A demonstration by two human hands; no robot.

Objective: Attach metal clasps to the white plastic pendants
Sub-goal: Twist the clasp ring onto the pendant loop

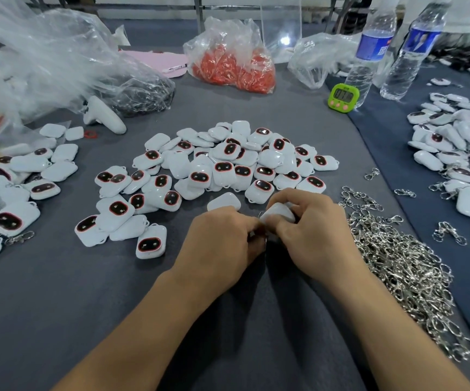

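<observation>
The left hand (222, 241) and the right hand (310, 221) meet close together over the grey table (87, 306). The right hand's fingers are curled around one white pendant (280, 211) and hold it tight. The left hand's fingers are bent in too, and they pinch a small clasp (265, 240). Only a tiny shiny bit of it shows between the hands.

I think the clasp is going onto the pendant right now. To do it well, hold the pendant still and turn its little loop toward the clasp. Open the ring just enough, slide it through the loop, and check that it closes all the way. Go slowly, since the fingers hide most of the work.

The pendant in the hand is smooth, white and rounded, like a little pillow.

Just to the right lies a big tangled heap of clasps (397, 263), silver and shiny. A bit farther is the pile of pendants (228, 165). Many show a dark face with a red edge.

Far back stand a green timer (343, 96), a bag of red bits (234, 66) and two water bottles (369, 52).
</observation>
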